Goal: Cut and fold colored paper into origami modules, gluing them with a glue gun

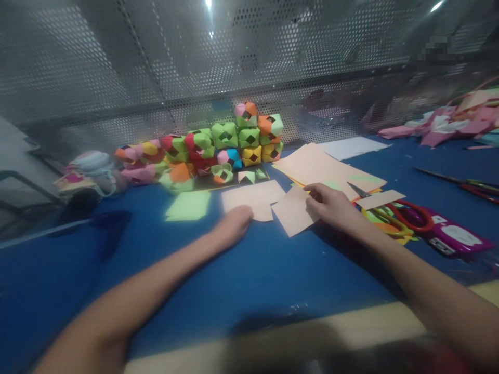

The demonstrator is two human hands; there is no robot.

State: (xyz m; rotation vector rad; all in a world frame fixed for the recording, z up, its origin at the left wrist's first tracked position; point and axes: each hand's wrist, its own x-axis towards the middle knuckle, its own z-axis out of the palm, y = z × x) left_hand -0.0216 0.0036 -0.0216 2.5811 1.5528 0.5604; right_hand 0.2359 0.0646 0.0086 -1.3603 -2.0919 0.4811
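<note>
A pale square of paper (294, 212) is pinched between the thumb and fingers of my right hand (329, 206), tilted a little above the blue table. My left hand (235, 222), slightly blurred, is curled at the near edge of a larger pale sheet of paper (253, 196) lying flat; the square's left corner meets this sheet's right side. Left of the sheet sits a stack of light green paper squares (189, 205). Beyond my right hand, scissors with red and yellow handles (411, 215) lie under a pale paper strip (381, 199), near a pile of large pale sheets (327, 169).
Folded paper cubes (224, 136) in many colours are stacked along the perforated metal wall (175, 62). To the right are a purple packet (456, 236), dark-bladed scissors (440, 177) and pink folded paper (444, 122). A blue cloth (241, 291) covers the table.
</note>
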